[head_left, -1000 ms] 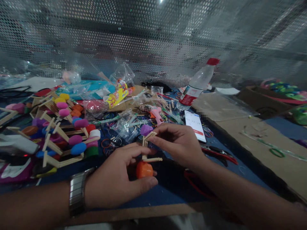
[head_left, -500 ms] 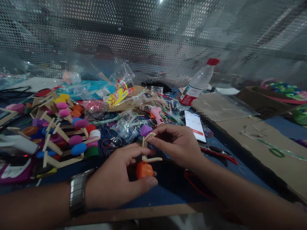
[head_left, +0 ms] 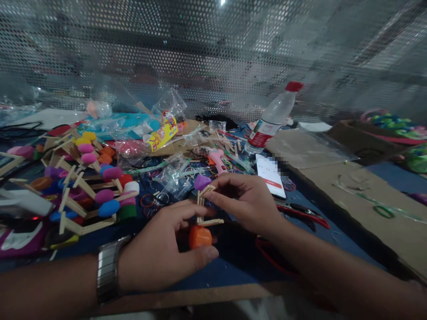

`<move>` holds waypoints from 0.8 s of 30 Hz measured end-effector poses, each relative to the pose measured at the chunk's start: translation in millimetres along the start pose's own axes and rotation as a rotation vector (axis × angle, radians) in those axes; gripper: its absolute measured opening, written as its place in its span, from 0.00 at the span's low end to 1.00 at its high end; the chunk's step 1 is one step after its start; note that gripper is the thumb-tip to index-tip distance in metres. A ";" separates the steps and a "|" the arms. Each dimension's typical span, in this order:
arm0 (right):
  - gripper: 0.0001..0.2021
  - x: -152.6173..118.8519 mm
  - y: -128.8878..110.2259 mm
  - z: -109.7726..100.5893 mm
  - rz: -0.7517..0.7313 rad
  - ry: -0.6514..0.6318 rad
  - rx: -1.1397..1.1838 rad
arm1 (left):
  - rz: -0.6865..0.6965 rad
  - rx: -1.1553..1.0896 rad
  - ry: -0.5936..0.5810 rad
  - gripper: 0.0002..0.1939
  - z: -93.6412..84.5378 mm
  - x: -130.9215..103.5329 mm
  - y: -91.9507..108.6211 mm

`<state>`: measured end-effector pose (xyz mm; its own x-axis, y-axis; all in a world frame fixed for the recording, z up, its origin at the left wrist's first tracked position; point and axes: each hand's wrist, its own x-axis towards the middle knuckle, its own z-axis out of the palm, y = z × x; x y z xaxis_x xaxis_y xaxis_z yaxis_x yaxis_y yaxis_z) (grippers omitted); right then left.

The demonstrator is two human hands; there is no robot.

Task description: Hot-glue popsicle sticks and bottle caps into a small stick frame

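My right hand (head_left: 245, 200) pinching a wooden-stick frame (head_left: 200, 208) near its purple cap (head_left: 202, 182), my left hand (head_left: 162, 242) half-curled, grasping the orange cap (head_left: 200, 237) below, long axis near upright, bottom sticks (head_left: 214, 222) pointing right, over blue tabletop (head_left: 242, 269)

hands (head_left: 245, 202) hold stick frame (head_left: 200, 199), purple piece (head_left: 202, 182) above, orange piece (head_left: 200, 237) below

This looks like a craft workshop: a pink glue gun (head_left: 218, 161) sits at the clock's centre, a red-handled hand tool (head_left: 302, 213) at four o'clock, piled wooden sticks (head_left: 87, 188) with coloured caps (head_left: 109, 207) at nine, cardboard (head_left: 353, 189) at three, a perforated screen (head_left: 200, 49) at twelve.
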<state>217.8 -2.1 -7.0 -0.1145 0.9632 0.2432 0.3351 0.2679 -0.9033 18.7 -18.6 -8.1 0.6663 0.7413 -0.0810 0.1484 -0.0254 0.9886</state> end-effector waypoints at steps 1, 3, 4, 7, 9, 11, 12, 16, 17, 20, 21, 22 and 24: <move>0.08 0.0 0.0 0.0 -0.001 0.003 0.002 | 0.001 0.010 0.003 0.22 -0.1 0.1 0.4; 0.08 0.0 -0.4 0.0 -0.001 0.006 0.007 | 0.006 0.020 0.007 0.22 -0.3 0.2 0.9; 0.08 0.1 -0.7 0.0 -0.002 0.007 0.009 | 0.009 0.022 0.008 0.22 -0.5 0.2 1.0; 0.08 0.4 -1.8 -0.1 -0.006 0.003 0.003 | 0.011 0.026 0.006 0.22 -1.0 0.3 1.2; 0.08 0.5 -2.1 -0.2 -0.007 0.002 -0.005 | 0.017 0.030 0.005 0.22 -1.2 0.1 1.2; 0.08 0.5 -2.1 -0.2 -0.008 0.002 -0.006 | 0.024 0.030 0.009 0.22 -1.1 -0.1 1.0; 0.08 0.4 -1.9 -0.2 -0.009 0.003 -0.003 | 0.028 0.028 0.013 0.22 -1.0 -0.2 1.0; 0.07 -0.1 -1.7 0.0 -0.016 0.008 0.004 | 0.031 0.040 0.019 0.21 -0.8 0.4 1.5; 0.07 -0.1 -1.9 0.0 -0.016 0.007 0.001 | 0.023 0.044 0.018 0.21 -0.8 0.8 1.7; 0.07 0.1 -2.8 0.0 -0.015 -0.001 -0.004 | 0.019 0.041 0.022 0.22 -0.9 2.0 2.1; 0.08 0.2 -3.2 0.0 -0.018 -0.002 -0.005 | 0.019 0.041 0.025 0.22 -0.8 2.1 2.1; 0.07 0.3 -3.5 0.0 -0.021 -0.002 -0.006 | 0.018 0.042 0.026 0.21 -0.8 2.1 2.0; 0.07 0.4 -4.2 0.2 -0.026 0.004 -0.009 | 0.021 0.044 0.023 0.21 -0.7 1.6 1.6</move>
<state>216.1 -2.8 -3.2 -0.1195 0.9560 0.2679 0.3409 0.2929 -0.8933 19.4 -17.0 -6.5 0.6523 0.7558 -0.0571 0.1672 -0.0700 0.9834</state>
